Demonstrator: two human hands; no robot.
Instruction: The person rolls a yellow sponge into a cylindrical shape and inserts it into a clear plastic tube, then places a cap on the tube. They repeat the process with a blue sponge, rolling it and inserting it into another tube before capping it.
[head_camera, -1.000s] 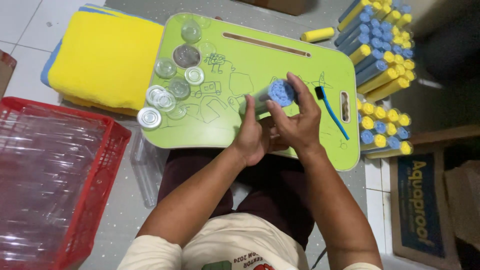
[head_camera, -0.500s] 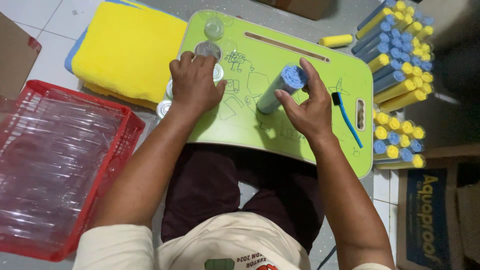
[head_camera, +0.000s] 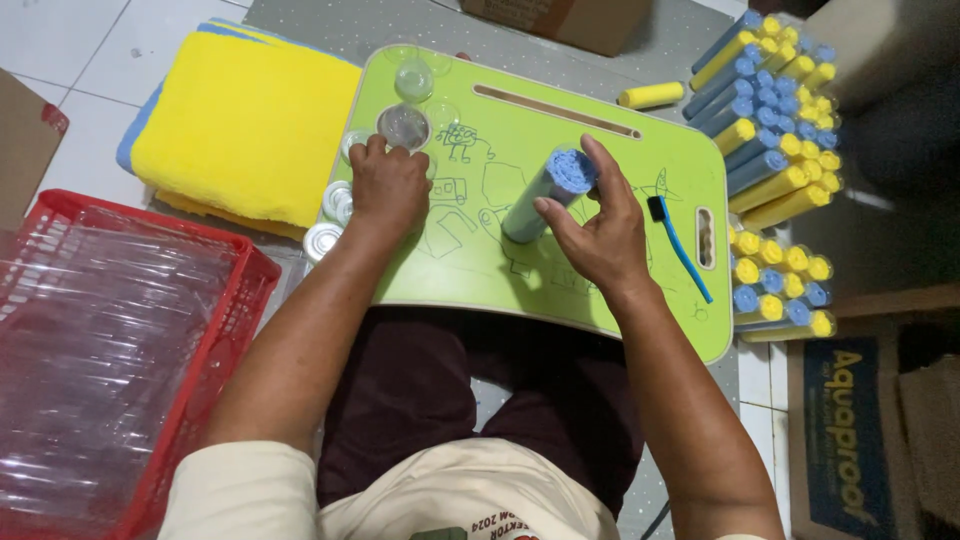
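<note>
**Green lap tray on a tiled floor, both hands at work**

Pale floor tiles surround a green lap tray (head_camera: 600, 300) lying across the person's knees. On it, the right hand (head_camera: 598, 232) curls half-closed around a tube with a blue cloth roll (head_camera: 545, 192), fingertips at its top end, near the tray's middle. The left hand (head_camera: 388, 186) lies palm down near the tray's left edge, fingers on a clear round cap (head_camera: 403, 126); more clear caps (head_camera: 335, 205) sit along that edge. A blue brush (head_camera: 680, 250) lies near the right edge. Off the tray: yellow towel (head_camera: 245, 125), red basket (head_camera: 110, 350), stacked blue and yellow tubes (head_camera: 775, 150).
</note>
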